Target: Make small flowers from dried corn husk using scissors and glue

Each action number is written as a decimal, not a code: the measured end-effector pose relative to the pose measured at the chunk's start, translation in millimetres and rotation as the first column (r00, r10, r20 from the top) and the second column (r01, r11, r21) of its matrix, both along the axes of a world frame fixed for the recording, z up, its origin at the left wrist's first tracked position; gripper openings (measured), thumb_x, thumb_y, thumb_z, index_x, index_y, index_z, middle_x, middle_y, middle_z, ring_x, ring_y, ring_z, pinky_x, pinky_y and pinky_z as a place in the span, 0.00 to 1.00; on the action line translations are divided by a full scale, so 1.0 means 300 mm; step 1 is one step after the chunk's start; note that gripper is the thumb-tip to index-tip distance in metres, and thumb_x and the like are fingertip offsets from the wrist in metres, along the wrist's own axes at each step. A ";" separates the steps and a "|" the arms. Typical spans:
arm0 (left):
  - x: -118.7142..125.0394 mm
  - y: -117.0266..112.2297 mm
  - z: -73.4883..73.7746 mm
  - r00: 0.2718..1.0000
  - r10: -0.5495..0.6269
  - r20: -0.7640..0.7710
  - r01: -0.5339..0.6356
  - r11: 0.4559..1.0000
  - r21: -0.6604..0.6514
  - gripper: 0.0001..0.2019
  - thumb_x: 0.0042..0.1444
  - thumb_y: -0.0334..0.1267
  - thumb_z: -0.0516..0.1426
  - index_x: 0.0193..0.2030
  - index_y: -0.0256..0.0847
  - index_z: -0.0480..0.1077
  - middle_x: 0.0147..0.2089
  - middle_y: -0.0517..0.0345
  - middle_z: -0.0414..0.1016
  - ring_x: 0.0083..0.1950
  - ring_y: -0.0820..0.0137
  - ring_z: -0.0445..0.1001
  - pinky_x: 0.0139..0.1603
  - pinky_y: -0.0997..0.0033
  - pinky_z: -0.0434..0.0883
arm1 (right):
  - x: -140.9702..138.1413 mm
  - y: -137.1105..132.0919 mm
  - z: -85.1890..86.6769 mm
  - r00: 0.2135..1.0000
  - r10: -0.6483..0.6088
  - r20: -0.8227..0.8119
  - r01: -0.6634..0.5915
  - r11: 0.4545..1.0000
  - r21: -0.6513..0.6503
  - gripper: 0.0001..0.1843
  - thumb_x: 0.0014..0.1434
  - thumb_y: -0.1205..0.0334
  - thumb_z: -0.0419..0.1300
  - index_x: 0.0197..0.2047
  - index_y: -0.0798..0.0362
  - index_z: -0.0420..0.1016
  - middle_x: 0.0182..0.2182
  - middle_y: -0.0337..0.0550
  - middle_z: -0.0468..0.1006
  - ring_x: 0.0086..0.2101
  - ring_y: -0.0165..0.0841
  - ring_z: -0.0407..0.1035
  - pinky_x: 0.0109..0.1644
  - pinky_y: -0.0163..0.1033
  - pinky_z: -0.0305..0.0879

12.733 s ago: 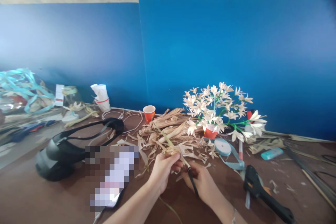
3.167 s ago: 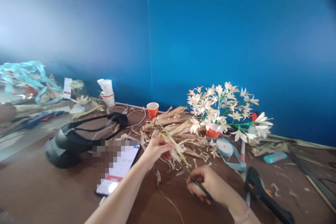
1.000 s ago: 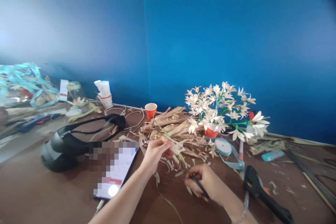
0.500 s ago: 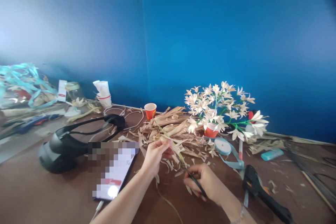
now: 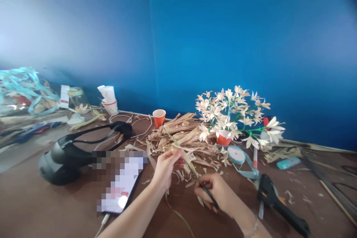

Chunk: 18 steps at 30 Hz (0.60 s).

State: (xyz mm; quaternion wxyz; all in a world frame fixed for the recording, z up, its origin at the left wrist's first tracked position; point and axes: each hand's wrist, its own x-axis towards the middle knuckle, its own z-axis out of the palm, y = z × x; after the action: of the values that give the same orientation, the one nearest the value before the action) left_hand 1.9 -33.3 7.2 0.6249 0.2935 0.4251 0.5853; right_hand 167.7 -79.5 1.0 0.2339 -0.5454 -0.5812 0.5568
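**Strip in your left hand, black tool in your right!**

And there it is, the pale strip [image 5: 192,167], up over the middle of the table [image 5: 55,212], in front of the husk pile [image 5: 178,134]! Your left hand [image 5: 166,167] has its grip closed on it, thumb and fingertips together, with the strip slanting down to the near right. Across from it, your right hand [image 5: 214,191] is clamped around the black tool [image 5: 209,196], its thin tip right at the strip's lower end; whether the two touch, you can't tell from here.

Look around you: scraps lie scattered between and beyond your hands. Far right of the pile, white flowers [image 5: 213,112] spread over a red cup [image 5: 223,138], and an orange cup [image 5: 159,118] stands at the pile's far left. Just near the flowers sits the ribbon roll [image 5: 236,154]. Out to your right rests the glue gun [image 5: 269,195], a teal pack [image 5: 288,163] farther off. On your left, the phone [image 5: 122,186], partly pixelated, lies beside your forearm, and the black headset [image 5: 60,165] is left of that.
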 end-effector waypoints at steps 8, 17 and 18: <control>0.012 -0.012 -0.002 0.998 0.027 0.049 -0.025 0.999 -0.034 0.14 0.34 0.42 0.67 0.23 0.32 0.72 0.20 0.59 0.72 0.22 0.77 0.70 0.22 0.81 0.67 | -0.009 -0.005 0.019 1.000 -0.006 -0.006 0.006 1.000 0.002 0.10 0.45 0.57 0.58 0.26 0.56 0.67 0.12 0.30 0.64 0.10 0.19 0.53 0.10 0.24 0.49; 0.017 -0.009 -0.001 0.996 0.038 0.075 -0.035 0.998 -0.046 0.14 0.34 0.41 0.67 0.22 0.33 0.71 0.20 0.59 0.72 0.21 0.77 0.70 0.22 0.81 0.68 | -0.005 0.000 0.003 1.000 -0.004 -0.003 0.004 1.000 -0.007 0.12 0.44 0.56 0.59 0.27 0.56 0.67 0.11 0.28 0.63 0.10 0.20 0.53 0.10 0.25 0.48; 0.017 -0.009 -0.003 0.996 0.038 0.078 -0.034 0.998 -0.044 0.14 0.34 0.41 0.67 0.22 0.33 0.72 0.20 0.59 0.72 0.21 0.77 0.70 0.22 0.81 0.67 | -0.005 0.000 0.003 1.000 -0.009 0.001 0.009 1.000 -0.009 0.12 0.44 0.55 0.59 0.27 0.56 0.67 0.11 0.29 0.64 0.10 0.20 0.53 0.10 0.25 0.49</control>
State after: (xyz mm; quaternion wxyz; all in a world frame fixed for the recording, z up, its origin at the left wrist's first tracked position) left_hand 7.0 -35.9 6.3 0.6366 0.2491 0.4179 0.5984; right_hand 166.0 -79.6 1.9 0.2337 -0.5494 -0.5763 0.5581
